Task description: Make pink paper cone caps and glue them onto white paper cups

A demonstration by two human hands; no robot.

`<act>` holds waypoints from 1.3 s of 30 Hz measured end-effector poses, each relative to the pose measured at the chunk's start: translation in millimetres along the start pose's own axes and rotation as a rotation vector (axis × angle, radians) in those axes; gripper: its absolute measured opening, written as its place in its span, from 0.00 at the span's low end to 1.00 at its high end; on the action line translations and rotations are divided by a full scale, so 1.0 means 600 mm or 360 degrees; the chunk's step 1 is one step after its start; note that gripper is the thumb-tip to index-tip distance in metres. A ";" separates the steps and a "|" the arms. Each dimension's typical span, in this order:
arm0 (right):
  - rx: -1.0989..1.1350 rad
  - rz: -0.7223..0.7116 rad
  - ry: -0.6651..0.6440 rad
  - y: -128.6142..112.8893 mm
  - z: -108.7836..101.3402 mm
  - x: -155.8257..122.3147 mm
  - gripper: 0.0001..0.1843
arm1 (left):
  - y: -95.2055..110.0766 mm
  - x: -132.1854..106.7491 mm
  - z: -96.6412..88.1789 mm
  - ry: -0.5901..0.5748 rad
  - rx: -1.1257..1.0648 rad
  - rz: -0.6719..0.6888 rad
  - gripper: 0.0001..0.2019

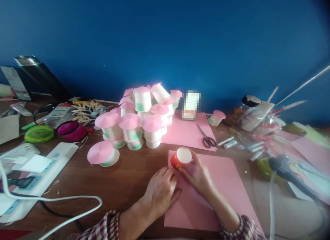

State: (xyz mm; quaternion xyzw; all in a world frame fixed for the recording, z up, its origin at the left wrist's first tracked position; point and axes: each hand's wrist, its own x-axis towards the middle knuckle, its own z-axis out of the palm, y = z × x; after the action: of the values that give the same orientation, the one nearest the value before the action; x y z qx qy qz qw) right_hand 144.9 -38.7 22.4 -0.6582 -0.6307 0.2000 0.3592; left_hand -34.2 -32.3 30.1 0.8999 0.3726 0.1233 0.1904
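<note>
My right hand is closed around a small red paper cup with a yellow mark and a white round end facing up. The cup is tilted over the far left corner of a pink paper sheet. Close to the cup's lower left side, my left hand has its fingers curled at the sheet's left edge. What those fingers grip, if anything, is hidden.
Stacked white-and-green paper cups with pink cone tops stand ahead. Black scissors lie on another pink sheet. A power strip and white cable are at left. Pens and a jar are at right.
</note>
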 end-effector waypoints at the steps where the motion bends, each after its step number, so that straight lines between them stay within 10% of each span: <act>1: -0.0002 0.0019 -0.0024 0.000 0.000 0.000 0.34 | 0.000 0.000 0.000 0.0000 -0.0001 0.0001 0.07; 31: 0.0028 0.0007 -0.0043 0.002 -0.001 0.000 0.33 | 0.002 0.000 0.001 0.0035 0.0003 -0.0011 0.05; 39: 0.0005 0.0013 -0.0044 0.006 0.002 0.002 0.33 | -0.018 0.002 -0.011 0.0535 -0.0379 -0.0184 0.05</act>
State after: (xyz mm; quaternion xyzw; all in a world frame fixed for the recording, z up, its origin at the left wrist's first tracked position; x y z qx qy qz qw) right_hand 146.5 -37.2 19.4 -0.6574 -0.6325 0.2115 0.3508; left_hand -42.3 -22.9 31.3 0.8150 0.4328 0.3036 0.2372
